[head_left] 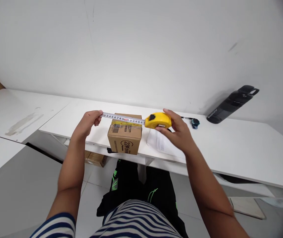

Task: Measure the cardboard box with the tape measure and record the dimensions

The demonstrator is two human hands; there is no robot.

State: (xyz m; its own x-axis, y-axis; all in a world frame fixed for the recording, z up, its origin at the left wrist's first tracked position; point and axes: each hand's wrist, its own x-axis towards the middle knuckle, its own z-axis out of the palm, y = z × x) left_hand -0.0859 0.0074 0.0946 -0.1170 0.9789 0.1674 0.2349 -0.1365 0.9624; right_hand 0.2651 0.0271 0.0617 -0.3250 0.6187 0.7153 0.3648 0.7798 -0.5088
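A yellow tape measure (157,120) is gripped by its case in my right hand (178,129). Its white blade (121,118), printed with numbers, is drawn out to the left. The blade's end is pinched between the thumb and fingers of my left hand (90,121). Below the stretched blade stands a brown cardboard box (124,138) with yellow tape and dark print. In this view the blade passes across the box's far top part; I cannot tell whether it touches the box.
On the white table (243,145) a black bottle (230,104) stands near the wall. A dark watch-like item (194,123) lies left of it. A clear plastic container (165,143) sits under my right hand. Another cardboard box (95,158) is below the table.
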